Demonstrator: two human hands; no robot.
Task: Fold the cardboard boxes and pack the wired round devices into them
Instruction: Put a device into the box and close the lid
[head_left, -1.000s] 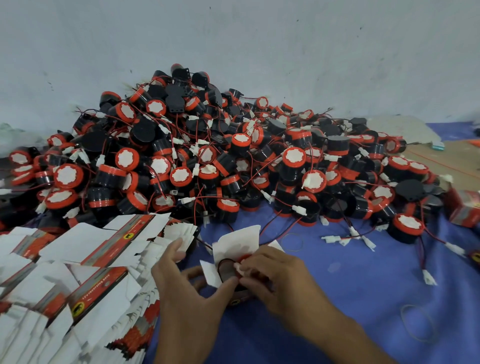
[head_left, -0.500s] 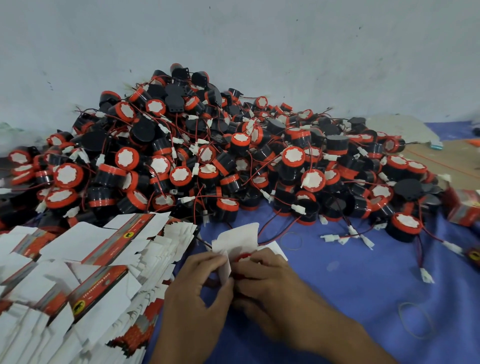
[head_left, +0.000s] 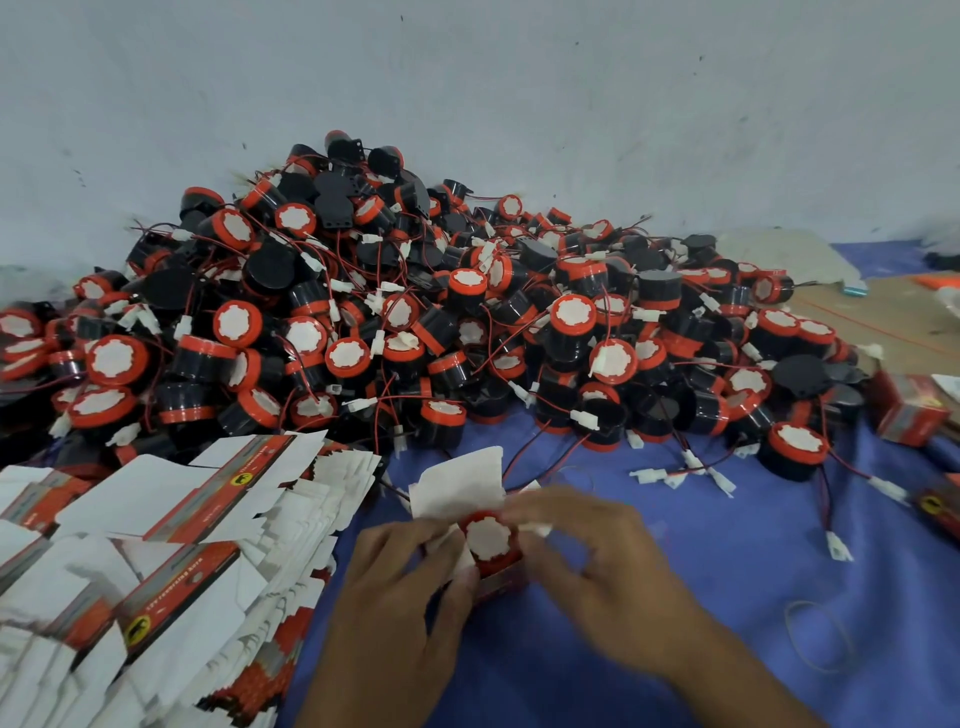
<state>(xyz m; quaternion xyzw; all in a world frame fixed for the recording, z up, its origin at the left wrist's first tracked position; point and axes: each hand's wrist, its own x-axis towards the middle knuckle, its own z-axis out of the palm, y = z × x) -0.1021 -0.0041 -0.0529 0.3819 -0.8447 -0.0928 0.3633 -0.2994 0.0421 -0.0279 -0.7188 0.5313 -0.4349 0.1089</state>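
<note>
A small red cardboard box (head_left: 501, 579) stands on the blue cloth with its white flaps (head_left: 457, 488) up. A round device (head_left: 488, 535) with a red rim and white face sits in its open top. My left hand (head_left: 400, 587) grips the box's left side and a flap. On the right, my right hand (head_left: 592, 561) has its fingers around the device and box; it is blurred. Behind them lies a big heap of black-and-red wired round devices (head_left: 415, 322).
Flat unfolded boxes (head_left: 171, 561) are stacked at the lower left. Folded red boxes (head_left: 906, 410) lie at the right edge. Loose wires with white plugs (head_left: 680, 475) and a rubber band (head_left: 818, 636) lie on the blue cloth (head_left: 727, 571). A grey wall rises behind the heap.
The device's white face now shows in the box's open top, where my hands covered it before. My right hand has shifted right and blurred; the flaps have spread.
</note>
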